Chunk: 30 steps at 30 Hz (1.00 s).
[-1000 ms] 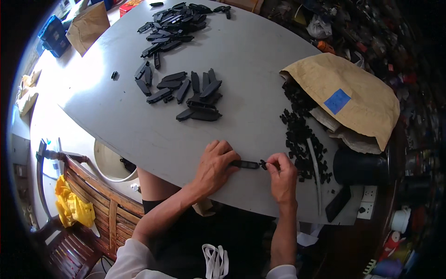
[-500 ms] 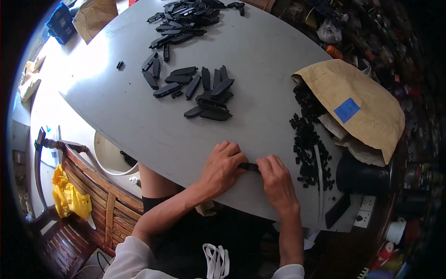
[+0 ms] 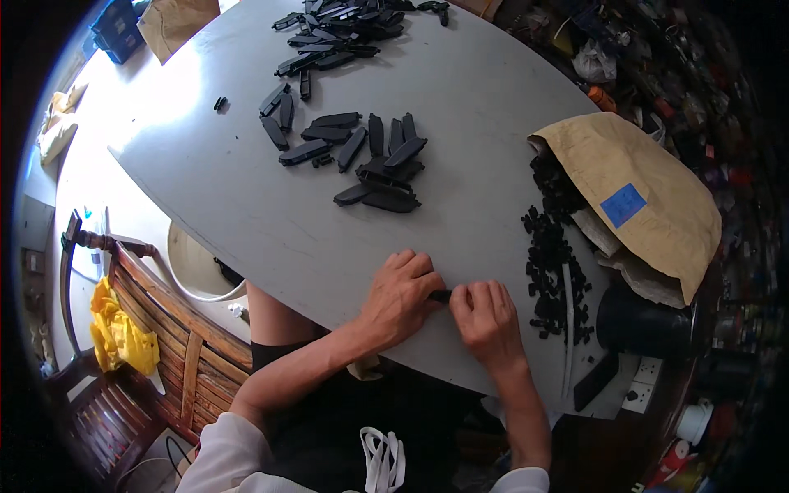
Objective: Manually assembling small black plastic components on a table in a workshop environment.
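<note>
Between my two hands, low over the near edge of the table, is a small black plastic part (image 3: pixel 440 296); most of it is hidden by fingers. My left hand (image 3: pixel 401 289) is closed around its left end. The fingers of my right hand (image 3: pixel 485 316) pinch its right end. Beyond my hands lies a loose group of long black plastic pieces (image 3: pixel 390 200), some stacked on one another. To the right of my right hand, small black parts (image 3: pixel 546 271) are heaped beside the mouth of a brown paper bag (image 3: pixel 649 177) with a blue patch.
A bigger pile of black pieces (image 3: pixel 337 37) lies at the far side of the table (image 3: pixel 271 214). A pale strip (image 3: pixel 568 329) and a dark flat bar (image 3: pixel 596 380) rest at the right edge. A white bucket (image 3: pixel 193 263) and a wooden chair (image 3: pixel 177 329) stand at the left.
My right hand has shifted slightly and its fingers have closed in nearer my left hand, so less of the black part shows. The whole view has shifted a little.
</note>
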Each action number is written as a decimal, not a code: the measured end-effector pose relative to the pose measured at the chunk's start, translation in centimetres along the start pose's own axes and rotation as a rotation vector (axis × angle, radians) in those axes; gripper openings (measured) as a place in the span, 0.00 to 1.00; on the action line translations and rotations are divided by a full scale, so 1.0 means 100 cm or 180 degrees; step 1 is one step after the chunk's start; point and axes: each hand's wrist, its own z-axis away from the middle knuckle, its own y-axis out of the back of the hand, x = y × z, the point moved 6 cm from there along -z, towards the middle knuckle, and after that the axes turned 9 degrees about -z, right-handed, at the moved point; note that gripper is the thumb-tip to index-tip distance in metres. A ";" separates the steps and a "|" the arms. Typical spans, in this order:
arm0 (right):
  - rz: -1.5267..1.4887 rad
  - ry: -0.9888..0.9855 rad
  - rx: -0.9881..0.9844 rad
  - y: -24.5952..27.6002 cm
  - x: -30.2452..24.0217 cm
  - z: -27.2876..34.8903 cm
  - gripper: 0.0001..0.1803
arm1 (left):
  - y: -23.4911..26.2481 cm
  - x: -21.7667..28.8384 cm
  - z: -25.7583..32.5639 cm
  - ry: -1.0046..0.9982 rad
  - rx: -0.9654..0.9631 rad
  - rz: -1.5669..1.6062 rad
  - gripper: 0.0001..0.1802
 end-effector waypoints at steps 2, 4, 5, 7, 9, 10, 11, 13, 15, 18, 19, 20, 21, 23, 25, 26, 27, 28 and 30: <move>0.0004 0.0195 -0.0035 -0.002 0.000 0.002 0.09 | 0.001 0.000 0.001 0.0006 0.0011 0.0017 0.12; 0.0012 0.0394 -0.0074 -0.004 -0.001 0.006 0.09 | 0.001 -0.001 0.001 0.0013 0.0029 0.0040 0.12; 0.0059 0.0456 -0.0036 -0.005 -0.001 0.008 0.09 | 0.000 -0.002 0.002 -0.0009 0.0046 0.0071 0.12; 0.0097 0.0525 -0.0007 -0.005 -0.003 0.009 0.09 | 0.000 -0.002 0.002 -0.0018 0.0066 0.0104 0.11; -0.0087 0.0378 0.0147 -0.003 -0.002 0.009 0.08 | 0.001 -0.001 0.001 0.0071 -0.0044 0.0060 0.12; -0.0089 0.0385 0.0145 -0.003 -0.002 0.009 0.08 | 0.001 -0.002 0.002 0.0077 -0.0038 0.0059 0.12; -0.0478 0.0083 0.0279 -0.001 0.004 0.009 0.08 | 0.000 -0.003 0.002 0.0054 -0.0043 0.0048 0.12; -0.0869 -0.0215 0.0405 0.001 0.010 0.008 0.07 | -0.001 -0.003 0.003 0.0039 -0.0043 0.0039 0.12; -0.1691 -0.0932 0.0543 -0.002 0.023 0.010 0.07 | -0.001 -0.003 0.003 0.0045 0.0002 0.0048 0.12; -0.1982 -0.1068 0.0354 -0.001 0.029 0.008 0.07 | -0.001 -0.003 0.003 0.0033 -0.0060 0.0084 0.12; -0.1979 -0.1066 0.0353 0.000 0.029 0.008 0.07 | 0.000 -0.003 0.003 0.0032 -0.0057 0.0086 0.12; -0.1802 -0.0942 0.0297 0.000 0.026 0.007 0.07 | -0.001 -0.002 0.002 0.0062 -0.0091 0.0069 0.12; -0.1625 -0.0817 0.0242 0.001 0.024 0.006 0.06 | -0.001 -0.002 0.002 0.0093 -0.0125 0.0052 0.13; -0.1747 -0.0887 0.0202 0.003 0.025 0.006 0.06 | -0.002 -0.003 0.003 0.0054 -0.0084 0.0055 0.13; -0.1870 -0.0961 0.0159 0.004 0.025 0.004 0.06 | -0.002 -0.003 0.004 0.0018 -0.0047 0.0060 0.13; -0.1885 -0.0958 0.0139 0.005 0.025 0.003 0.06 | -0.002 -0.003 0.004 0.0005 -0.0033 0.0055 0.13; -0.1899 -0.0956 0.0119 0.005 0.024 0.003 0.06 | -0.002 -0.003 0.004 -0.0007 -0.0020 0.0049 0.13; -0.1897 -0.0956 0.0115 0.004 0.024 0.003 0.06 | -0.002 -0.003 0.004 -0.0005 -0.0018 0.0053 0.13; -0.1819 -0.0862 0.0088 0.004 0.023 0.002 0.07 | -0.002 -0.003 0.003 -0.0028 -0.0019 0.0066 0.13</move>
